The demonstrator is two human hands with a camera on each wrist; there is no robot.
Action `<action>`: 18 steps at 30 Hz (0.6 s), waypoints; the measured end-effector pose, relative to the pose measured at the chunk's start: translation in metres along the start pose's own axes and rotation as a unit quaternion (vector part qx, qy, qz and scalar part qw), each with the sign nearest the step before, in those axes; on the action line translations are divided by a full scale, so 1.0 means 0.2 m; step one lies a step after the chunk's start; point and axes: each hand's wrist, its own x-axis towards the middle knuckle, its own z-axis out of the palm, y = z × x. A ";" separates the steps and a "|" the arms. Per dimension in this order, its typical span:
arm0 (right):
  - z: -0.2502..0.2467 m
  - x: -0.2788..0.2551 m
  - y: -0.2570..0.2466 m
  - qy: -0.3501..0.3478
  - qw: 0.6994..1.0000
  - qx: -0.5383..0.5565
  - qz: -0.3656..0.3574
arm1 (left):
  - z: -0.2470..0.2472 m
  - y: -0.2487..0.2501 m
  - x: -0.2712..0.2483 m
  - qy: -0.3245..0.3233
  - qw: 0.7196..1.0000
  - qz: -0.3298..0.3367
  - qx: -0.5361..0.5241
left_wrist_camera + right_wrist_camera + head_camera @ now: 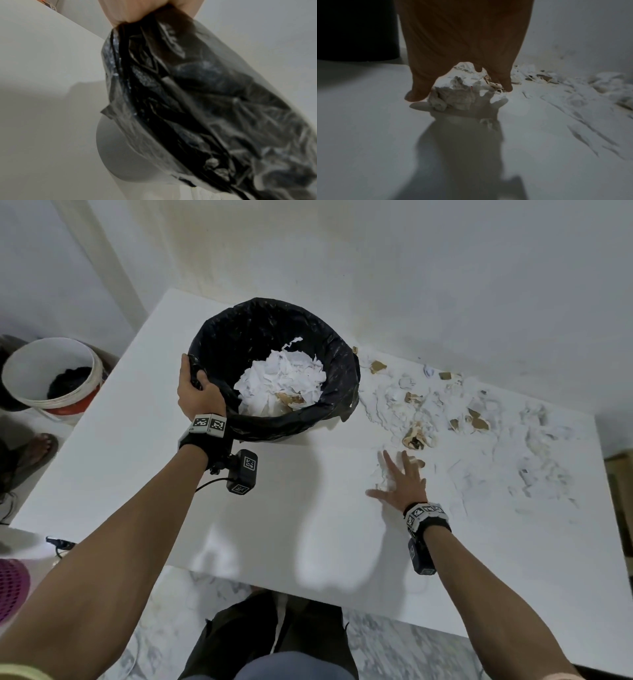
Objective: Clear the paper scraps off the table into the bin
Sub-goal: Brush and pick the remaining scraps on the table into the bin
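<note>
A bin (219, 344) lined with a black bag (197, 94) stands on the white table (274, 508), holding white and brown paper scraps (284, 381). My left hand (197, 392) grips the bin's near-left rim through the bag. Many torn white and brown scraps (462, 419) lie scattered over the table's right half. My right hand (400, 481) hovers with fingers spread just above a crumpled white scrap (453, 97) at the near edge of the scatter. It holds nothing.
A white wall rises behind the table. On the floor at the left stand a white and orange bucket (51, 374) and a pink basket (12, 587). The table's front edge (308, 594) runs just before my legs.
</note>
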 end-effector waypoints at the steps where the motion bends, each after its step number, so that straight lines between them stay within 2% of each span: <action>1: 0.00 0.01 0.02 -0.011 1.000 -0.013 -0.026 | 0.01 0.00 -0.02 -0.003 1.000 -0.001 -0.004; 4: -0.02 0.02 0.03 -0.046 0.995 -0.025 -0.083 | 0.05 0.00 -0.08 -0.004 1.000 0.003 -0.008; 6: -0.02 0.04 0.00 -0.050 0.994 -0.067 -0.064 | 0.07 0.00 -0.11 -0.002 1.000 0.008 -0.007; 10: 0.02 0.02 0.00 0.065 0.996 -0.009 -0.064 | 0.11 -0.01 -0.19 0.000 1.000 0.009 0.000; 12: 0.02 0.02 0.01 0.092 0.993 0.004 -0.069 | 0.12 -0.02 -0.22 0.008 1.000 0.009 0.002; 18: -0.15 0.08 0.00 0.041 0.998 0.021 -0.050 | 0.11 -0.02 -0.34 0.029 0.999 -0.001 0.015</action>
